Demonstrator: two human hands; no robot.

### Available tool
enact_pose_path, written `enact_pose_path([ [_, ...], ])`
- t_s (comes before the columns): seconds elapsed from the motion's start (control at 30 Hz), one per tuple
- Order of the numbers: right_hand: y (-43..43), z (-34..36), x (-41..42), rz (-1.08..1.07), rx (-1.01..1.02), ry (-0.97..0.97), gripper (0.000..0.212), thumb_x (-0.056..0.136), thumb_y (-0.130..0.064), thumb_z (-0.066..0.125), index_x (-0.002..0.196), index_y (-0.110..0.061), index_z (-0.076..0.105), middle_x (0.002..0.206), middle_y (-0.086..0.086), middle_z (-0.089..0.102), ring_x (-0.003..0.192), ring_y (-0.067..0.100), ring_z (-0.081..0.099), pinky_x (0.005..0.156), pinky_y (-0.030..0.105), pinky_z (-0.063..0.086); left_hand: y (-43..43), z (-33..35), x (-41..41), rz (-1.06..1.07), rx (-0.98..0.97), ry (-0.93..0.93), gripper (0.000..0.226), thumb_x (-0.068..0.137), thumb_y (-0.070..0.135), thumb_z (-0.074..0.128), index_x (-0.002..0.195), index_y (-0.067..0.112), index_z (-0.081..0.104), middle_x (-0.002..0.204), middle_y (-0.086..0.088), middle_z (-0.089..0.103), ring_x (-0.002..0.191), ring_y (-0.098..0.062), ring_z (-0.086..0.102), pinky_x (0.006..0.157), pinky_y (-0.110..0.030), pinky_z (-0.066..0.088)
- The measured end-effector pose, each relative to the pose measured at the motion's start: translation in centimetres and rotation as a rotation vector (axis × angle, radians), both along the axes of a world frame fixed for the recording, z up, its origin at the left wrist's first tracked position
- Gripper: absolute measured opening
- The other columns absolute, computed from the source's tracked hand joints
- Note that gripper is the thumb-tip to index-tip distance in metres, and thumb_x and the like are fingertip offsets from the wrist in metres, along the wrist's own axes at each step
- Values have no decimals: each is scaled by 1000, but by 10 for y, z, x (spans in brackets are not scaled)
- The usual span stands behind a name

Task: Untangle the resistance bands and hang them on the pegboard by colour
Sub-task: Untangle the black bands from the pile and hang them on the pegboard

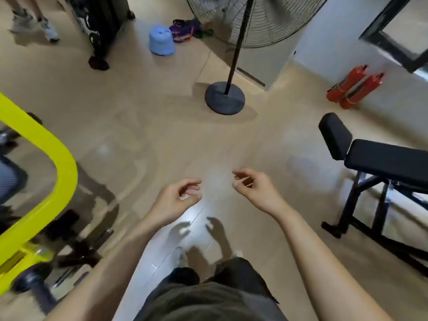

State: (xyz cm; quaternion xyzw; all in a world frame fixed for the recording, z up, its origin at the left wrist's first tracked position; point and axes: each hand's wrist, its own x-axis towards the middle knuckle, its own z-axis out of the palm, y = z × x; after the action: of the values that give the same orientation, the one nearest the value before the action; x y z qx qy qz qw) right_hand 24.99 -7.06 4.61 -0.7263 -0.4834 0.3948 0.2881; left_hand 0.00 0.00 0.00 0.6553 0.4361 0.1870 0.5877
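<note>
Resistance bands (184,31) sit in a tangled heap way up at the far end of the floor, purple on top with orange and green strands poking out. They're tucked between a pale blue tub-shaped thing (161,42) and the wire cage of a big standing fan (266,19), well apart from both hands, nobody touching them! Down here in front, the left hand (178,198) hovers over the pale floor (139,135), fingers loosely curled inward, thumb near the fingertips, nothing in its grasp. The right hand (254,188) mirrors it close by, fingers softly bent with a gap between thumb and forefinger, also holding nothing. Both throw shadows on the shiny boards below. The fan's black pole drops to a round dark base (224,98), standing between the hands and the heap. Off to the right there's a black padded bench (382,161) on a black frame, and past it two red fire extinguishers (354,86) lean by the white wall. On the left, a thick yellow tube (46,154) bends round some blurred gear. Top left, another person's shoes (49,28) beside a tall black case (99,24)
</note>
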Motion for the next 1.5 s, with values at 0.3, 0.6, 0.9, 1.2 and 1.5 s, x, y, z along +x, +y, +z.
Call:
enact_pose_path([
  [0.3,52,-38,-15,25,-132,21,29,89,-16,72,117,-21,69,97,-5,65,73,11,59,71,10,44,54,-16,-6,42,-70,82,30,73,41,70,102,47,67,93,15,74,84,-6,68,86,-23,51],
  [0.6,192,-57,16,99,-106,65,30,88,-21,74,116,-30,69,102,-10,68,73,-1,63,77,21,53,181,-10,28,82,0,186,32,88,11,74,112,31,69,99,7,74,85,-5,69,84,-21,51],
  [0.9,351,-44,24,268,-133,2,29,90,-26,71,119,-27,67,100,-11,66,79,6,62,73,15,44,292,-3,21,237,-14,198,33,88,10,73,111,33,69,97,7,76,89,-7,69,87,-22,52],
  [1.2,524,-48,-11,344,-165,-114,31,89,-17,73,119,-19,69,95,-6,66,77,13,62,76,24,48,463,-11,-20,274,-73,149,33,90,11,71,115,32,68,105,4,72,94,-6,66,84,-14,48],
  [1.5,679,-50,-26,243,-181,-53,30,90,-19,72,120,-20,68,98,-3,67,71,9,60,66,9,43,661,-1,-40,150,-19,252,33,86,24,74,118,29,69,103,10,73,94,-8,68,88,-25,52],
])
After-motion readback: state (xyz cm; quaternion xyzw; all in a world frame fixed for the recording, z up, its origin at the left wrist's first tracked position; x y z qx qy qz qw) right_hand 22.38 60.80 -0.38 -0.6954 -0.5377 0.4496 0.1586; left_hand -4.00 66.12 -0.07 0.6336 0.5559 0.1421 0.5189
